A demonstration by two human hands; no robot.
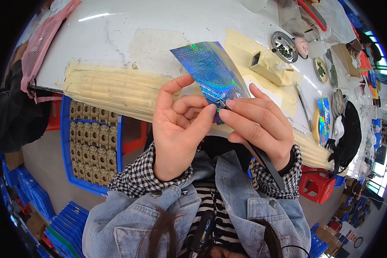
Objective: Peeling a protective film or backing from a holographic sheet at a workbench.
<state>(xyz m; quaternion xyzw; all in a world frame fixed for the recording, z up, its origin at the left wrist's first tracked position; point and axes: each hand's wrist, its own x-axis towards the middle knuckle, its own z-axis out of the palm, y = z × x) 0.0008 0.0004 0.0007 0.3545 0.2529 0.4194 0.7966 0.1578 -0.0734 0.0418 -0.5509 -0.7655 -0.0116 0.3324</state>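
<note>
A shiny blue holographic sheet (215, 71) with rows of small marks is raised over the table's near edge. My left hand (176, 120) is closed on its lower left side, the thumb at the bottom and the forefinger raised behind the edge. Dark tweezers (266, 165) lie in my right hand (262, 122), their long end running down past the wrist. Their tips meet the sheet's lower end beside my left thumb. My fingertips hide part of that spot, and I cannot make out what the tips grip.
Yellowish tape covers the table edge (112, 88). At right are a round dish of dark bits (284, 46), a tape-wrapped block (271, 69), a silver tool (304, 106) and another holographic strip (323, 120). A blue crate (66, 142) of beige parts stands below left; a red stool (317, 185), lower right.
</note>
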